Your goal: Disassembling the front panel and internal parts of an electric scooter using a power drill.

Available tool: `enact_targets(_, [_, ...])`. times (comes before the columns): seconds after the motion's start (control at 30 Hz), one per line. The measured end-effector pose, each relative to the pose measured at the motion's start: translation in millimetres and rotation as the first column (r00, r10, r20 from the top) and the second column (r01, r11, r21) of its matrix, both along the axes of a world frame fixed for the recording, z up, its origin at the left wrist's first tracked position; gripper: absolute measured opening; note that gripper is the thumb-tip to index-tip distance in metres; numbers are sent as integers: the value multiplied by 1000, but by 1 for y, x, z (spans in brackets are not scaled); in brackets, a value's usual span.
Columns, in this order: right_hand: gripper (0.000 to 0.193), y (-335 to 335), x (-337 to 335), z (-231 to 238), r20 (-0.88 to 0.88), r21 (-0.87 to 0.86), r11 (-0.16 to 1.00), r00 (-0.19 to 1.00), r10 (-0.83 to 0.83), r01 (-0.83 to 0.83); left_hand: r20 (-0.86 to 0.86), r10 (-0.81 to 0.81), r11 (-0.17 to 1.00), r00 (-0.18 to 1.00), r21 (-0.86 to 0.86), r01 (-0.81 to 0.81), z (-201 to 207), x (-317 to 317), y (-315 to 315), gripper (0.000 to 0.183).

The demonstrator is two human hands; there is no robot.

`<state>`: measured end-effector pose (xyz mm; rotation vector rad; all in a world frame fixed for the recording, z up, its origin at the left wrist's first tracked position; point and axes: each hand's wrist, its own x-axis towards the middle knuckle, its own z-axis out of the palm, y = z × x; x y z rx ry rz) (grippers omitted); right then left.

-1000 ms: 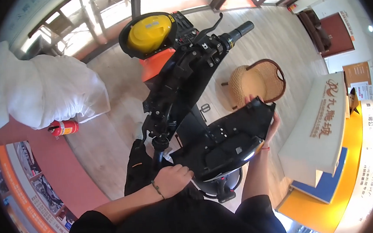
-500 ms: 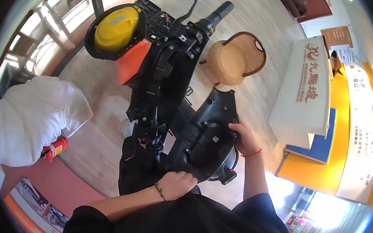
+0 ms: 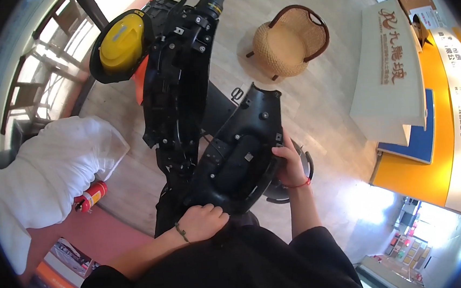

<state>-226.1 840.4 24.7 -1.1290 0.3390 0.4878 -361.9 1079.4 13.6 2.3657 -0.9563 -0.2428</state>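
A black moulded plastic scooter panel (image 3: pixel 230 144) lies tilted in front of me, with its screw posts and hollow inner side facing up. My left hand (image 3: pixel 204 222) is closed at the panel's near end, its fingertips partly hidden from above. Around the right edge is my right hand (image 3: pixel 290 163), thumb on top and the other fingers out of sight beneath. Just left of the panel stands the stripped black scooter body (image 3: pixel 175 89), with bolts and brackets exposed. A yellow helmet-shaped piece (image 3: pixel 121 42) rests in a black holder at its far left, above an orange part (image 3: pixel 141 79).
A wicker chair (image 3: pixel 282 42) stands on the wood-look floor ahead. To the right is a white counter (image 3: pixel 382 72) before a yellow display (image 3: pixel 411 173). At left, a white cloth-covered thing (image 3: pixel 59 163) is beside a red fire extinguisher (image 3: pixel 91 196).
My view has shifted, so the scooter body sits farther left and higher. Both hands keep hold of the panel, which has shifted slightly left and up in the picture.
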Motion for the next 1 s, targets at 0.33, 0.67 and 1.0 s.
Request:
enact_targets(0.33, [76, 30, -37, -29, -129, 179, 983, 991, -25, 48, 27, -5, 987, 1000, 160, 0, 11, -17, 51, 10])
enact_targets(0.67, [69, 25, -61, -54, -246, 225, 970, 969, -31, 88, -744, 222, 962, 631, 62, -266, 36, 14, 83, 22])
enact_targets(1.0, [64, 25, -67, -46, -186, 122, 990, 981, -51, 74, -923, 175, 576, 342, -186, -796, 78, 83, 101, 13])
